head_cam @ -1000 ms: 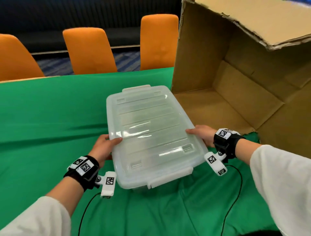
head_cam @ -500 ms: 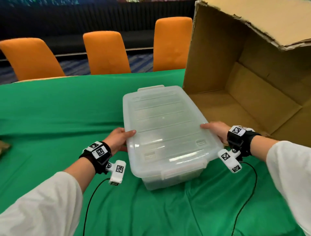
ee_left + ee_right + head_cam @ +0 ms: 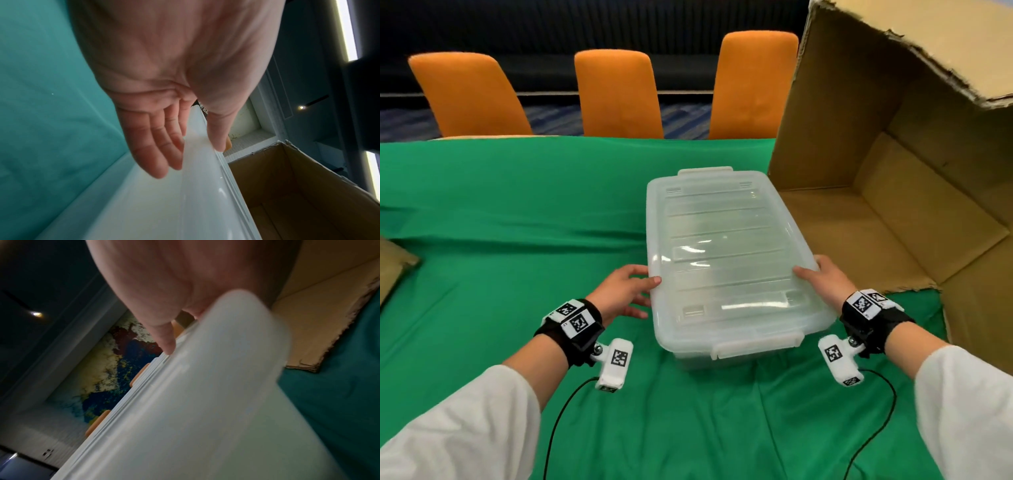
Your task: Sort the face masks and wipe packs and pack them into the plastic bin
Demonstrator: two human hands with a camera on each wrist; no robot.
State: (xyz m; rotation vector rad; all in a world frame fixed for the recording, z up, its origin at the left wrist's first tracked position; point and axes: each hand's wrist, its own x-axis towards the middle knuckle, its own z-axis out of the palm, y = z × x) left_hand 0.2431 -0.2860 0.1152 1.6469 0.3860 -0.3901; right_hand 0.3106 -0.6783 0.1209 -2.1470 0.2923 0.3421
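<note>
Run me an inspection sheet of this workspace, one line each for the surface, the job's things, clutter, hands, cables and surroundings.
Surface: green cloth over the table, wrinkled.
Job's things: clear plastic bin standing on the cloth, lid on; no face masks or wipe packs seen.
Clutter: large cardboard box on its side right of the bin, its opening toward the camera, nothing seen inside; a brown corner at the left edge, cannot tell what.
Hands: left hand at the bin's left side, thumb on the lid edge, fingers straight along the wall; right hand at the right side, thumb on the lid, fingers hidden.
Cables: black wires trailing from both wrist cameras across the cloth.
Surroundings: three orange chairs behind the table.
</note>
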